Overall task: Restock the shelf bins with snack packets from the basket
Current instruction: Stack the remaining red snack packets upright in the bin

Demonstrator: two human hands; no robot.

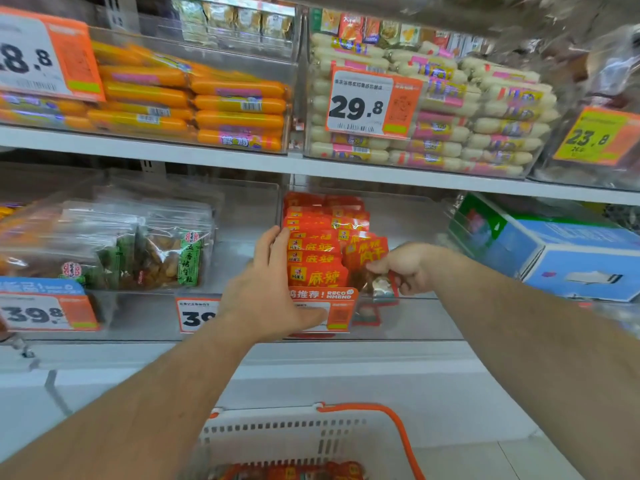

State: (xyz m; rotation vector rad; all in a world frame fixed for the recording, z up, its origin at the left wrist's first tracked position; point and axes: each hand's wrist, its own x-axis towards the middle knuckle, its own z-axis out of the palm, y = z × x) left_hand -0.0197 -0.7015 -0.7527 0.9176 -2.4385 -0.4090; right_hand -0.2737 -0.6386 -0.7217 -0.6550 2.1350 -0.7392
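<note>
Nearest me I see a white slotted plastic basket with an orange handle [304, 434], red snack packets [294, 472] lying in its bottom. Beyond it, my left hand [266, 289] stretches with straight fingers flat against the left side of the row of red foil packets [313, 251] standing in the clear plastic shelf bin [408, 220]. Just right of that row, my right hand [403, 268] pinches one red packet with a clear window [367, 258] by its lower edge, tilted against the row. Farther up, I see orange sausages [194, 98] and white sausages [450, 126].
</note>
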